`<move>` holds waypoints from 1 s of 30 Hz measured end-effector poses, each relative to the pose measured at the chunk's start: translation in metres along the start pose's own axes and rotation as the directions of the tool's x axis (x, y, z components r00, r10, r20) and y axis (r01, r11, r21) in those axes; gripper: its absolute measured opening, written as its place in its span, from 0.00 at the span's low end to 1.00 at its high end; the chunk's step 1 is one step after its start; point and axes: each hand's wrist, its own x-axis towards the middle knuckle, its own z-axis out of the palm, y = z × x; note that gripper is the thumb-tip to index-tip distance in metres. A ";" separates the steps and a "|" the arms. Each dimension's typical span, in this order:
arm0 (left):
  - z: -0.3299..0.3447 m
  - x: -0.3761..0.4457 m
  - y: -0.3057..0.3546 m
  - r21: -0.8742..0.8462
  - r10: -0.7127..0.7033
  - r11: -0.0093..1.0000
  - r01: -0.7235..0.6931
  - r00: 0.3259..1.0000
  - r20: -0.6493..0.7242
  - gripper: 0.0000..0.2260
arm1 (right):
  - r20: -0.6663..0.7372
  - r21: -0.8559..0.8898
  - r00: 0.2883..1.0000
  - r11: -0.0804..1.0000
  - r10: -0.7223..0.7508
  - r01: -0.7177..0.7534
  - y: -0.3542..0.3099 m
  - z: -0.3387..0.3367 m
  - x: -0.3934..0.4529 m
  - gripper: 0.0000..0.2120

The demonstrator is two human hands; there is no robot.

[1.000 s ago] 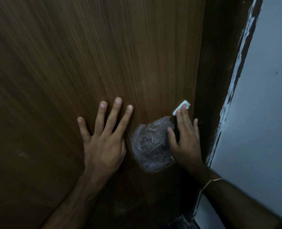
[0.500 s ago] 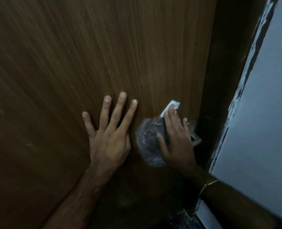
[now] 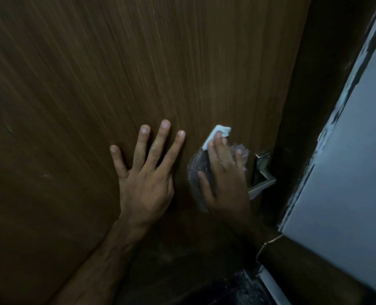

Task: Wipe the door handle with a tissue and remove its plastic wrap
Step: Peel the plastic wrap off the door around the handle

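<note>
Against the brown wooden door [image 3: 138,73], the left hand [image 3: 146,183] lies flat with all 5 fingers spread, holding nothing. Just beside it, toward the door's edge, the right hand [image 3: 223,183] lies over the door handle [image 3: 263,181], fingers extended and close together, pressing a white tissue [image 3: 217,134] under the fingertips; a folded corner of the tissue sticks out above them against the wood. Crinkled plastic wrap [image 3: 197,175] covers the part of the handle beneath the palm and shows on both sides of the hand. Past the hand, on the side of the frame, the bare metal end of the handle shows uncovered. A thin bracelet [image 3: 270,241] circles the right wrist. A pale wall [image 3: 347,161] stands beyond the dark door frame [image 3: 314,106].
</note>
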 end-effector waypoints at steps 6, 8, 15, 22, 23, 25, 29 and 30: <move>0.001 -0.008 -0.004 0.005 0.001 1.000 -0.001 1.000 -0.003 0.33 | 0.086 -0.141 0.986 0.979 -0.140 0.151 0.007 0.005 -0.013 0.31; 0.001 -0.010 -0.005 -0.002 0.000 1.000 0.000 1.000 0.008 0.34 | 0.035 -0.118 0.994 0.987 -0.102 0.105 0.005 0.002 -0.003 0.31; 0.004 -0.012 -0.003 -0.002 -0.021 1.000 0.020 1.000 -0.012 0.33 | 0.097 -0.186 0.980 0.964 -0.175 0.190 0.013 0.006 -0.016 0.31; 0.006 -0.014 0.001 -0.005 -0.038 0.999 0.038 0.999 -0.005 0.33 | 0.109 -0.133 0.976 0.971 -0.187 0.201 -0.003 0.012 -0.016 0.32; 0.006 -0.014 0.000 -0.010 -0.036 0.999 0.036 0.999 -0.005 0.33 | 0.122 -0.142 0.973 0.967 -0.195 0.212 0.004 0.012 -0.020 0.32; 0.006 -0.015 -0.001 -0.013 -0.033 0.999 0.033 0.999 -0.014 0.32 | 0.090 -0.150 0.987 0.978 -0.135 0.148 0.018 0.007 -0.019 0.31; 0.008 -0.017 -0.002 -0.017 -0.028 0.999 0.028 1.000 -0.004 0.31 | 0.000 -0.083 0.998 0.994 -0.066 0.066 0.017 -0.002 -0.001 0.30; 0.009 -0.018 -0.002 -0.022 -0.034 0.999 0.034 0.999 0.001 0.32 | 0.014 -0.092 0.996 0.991 -0.093 0.094 0.015 0.001 -0.003 0.31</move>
